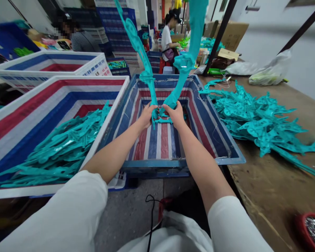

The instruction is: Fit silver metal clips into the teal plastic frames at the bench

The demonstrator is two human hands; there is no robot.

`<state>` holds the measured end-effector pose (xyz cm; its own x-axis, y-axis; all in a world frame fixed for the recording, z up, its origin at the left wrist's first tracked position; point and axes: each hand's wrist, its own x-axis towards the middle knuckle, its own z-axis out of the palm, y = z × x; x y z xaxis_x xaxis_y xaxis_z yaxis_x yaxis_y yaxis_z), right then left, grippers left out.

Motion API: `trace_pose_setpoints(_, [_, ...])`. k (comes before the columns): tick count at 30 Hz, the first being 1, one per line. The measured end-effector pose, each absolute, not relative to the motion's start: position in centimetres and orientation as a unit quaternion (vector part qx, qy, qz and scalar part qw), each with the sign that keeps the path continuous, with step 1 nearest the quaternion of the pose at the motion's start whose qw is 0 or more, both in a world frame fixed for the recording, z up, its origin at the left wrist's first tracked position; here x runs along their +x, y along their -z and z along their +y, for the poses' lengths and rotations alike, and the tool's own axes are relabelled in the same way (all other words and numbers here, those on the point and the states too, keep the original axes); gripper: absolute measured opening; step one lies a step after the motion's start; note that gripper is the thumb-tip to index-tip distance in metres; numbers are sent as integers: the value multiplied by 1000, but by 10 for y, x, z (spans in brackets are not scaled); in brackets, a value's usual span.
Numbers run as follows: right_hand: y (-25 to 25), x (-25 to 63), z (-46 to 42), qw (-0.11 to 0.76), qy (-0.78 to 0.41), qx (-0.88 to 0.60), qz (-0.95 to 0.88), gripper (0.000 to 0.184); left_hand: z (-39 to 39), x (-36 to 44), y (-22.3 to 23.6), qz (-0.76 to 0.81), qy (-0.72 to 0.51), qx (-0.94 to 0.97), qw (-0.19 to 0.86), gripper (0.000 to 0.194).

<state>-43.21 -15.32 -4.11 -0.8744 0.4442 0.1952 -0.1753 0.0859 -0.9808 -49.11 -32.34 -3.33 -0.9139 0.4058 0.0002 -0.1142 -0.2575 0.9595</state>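
My left hand (146,116) is closed around the lower end of a long, narrow teal plastic piece (147,75), shaped like half of a toy bow. In my right hand (176,116) is the lower end of a wider teal plastic piece (185,64). Both pieces stand up and spread apart in a V, their tops running out of view. My hands are over a blue bin (178,163) lined with striped cloth. Some teal plastic (162,120) shows low between my hands; whether it joins the held pieces I cannot tell.
At left, a white crate (112,105) holds a heap of teal pieces (65,150). More teal pieces (257,119) lie piled on the brown table (267,189) at right, near a red bowl of small metal parts (303,224). Two people sit farther back.
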Motion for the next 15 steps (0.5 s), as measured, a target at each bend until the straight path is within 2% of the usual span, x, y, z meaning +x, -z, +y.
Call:
trace_pose_setpoints(4, [35,-428,-148,284,-695,-118,-650,52,-326,-481,27,578,-770,162,215,90])
trace_pose_setpoints(6, [32,-426,-143,303,-676,-142,-657,44,-327,-478,26,580,-761,174,233,91])
trace_pose_setpoints(10, [28,-423,-132,286,-654,-216,-666,35,-326,-477,26,593,-740,172,269,70])
trace_pose_setpoints(15, [28,-421,-117,255,-642,-288,-663,35,-320,-477,32,610,-728,128,283,47])
